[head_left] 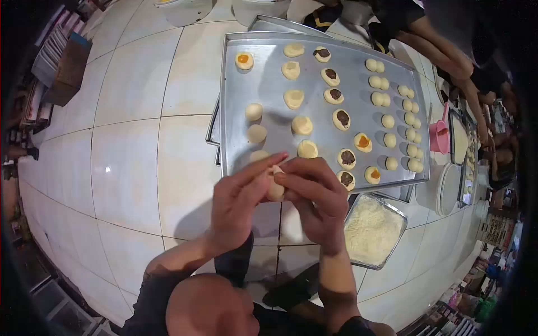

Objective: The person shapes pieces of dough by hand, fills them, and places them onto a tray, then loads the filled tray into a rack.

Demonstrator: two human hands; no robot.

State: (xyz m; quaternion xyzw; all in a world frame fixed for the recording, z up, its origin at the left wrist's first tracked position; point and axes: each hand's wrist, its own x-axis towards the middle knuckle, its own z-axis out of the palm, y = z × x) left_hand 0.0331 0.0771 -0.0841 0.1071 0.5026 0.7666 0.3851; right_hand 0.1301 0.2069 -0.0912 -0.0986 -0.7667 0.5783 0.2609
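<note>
Over the near edge of a large metal tray (347, 73), my left hand (241, 196) and my right hand (314, 193) meet around a pale dough piece (275, 190). Fingers of both hands pinch its top, so the upper part is mostly hidden. Just beyond my hands lie round dough pieces (256, 133) in a column. Flattened dough discs (302, 125) form another column, beside discs with dark filling (341, 119). A few discs hold orange filling (363, 141). Small dough balls (388, 121) stand in rows at the right.
Below the tray's right part sits a smaller pan of pale crumbs (374, 231). A pink jug (440, 137) and white round containers (446, 189) are to the right. Another person's arm (434, 47) is at the upper right. A cardboard box (68, 70) stands at the left.
</note>
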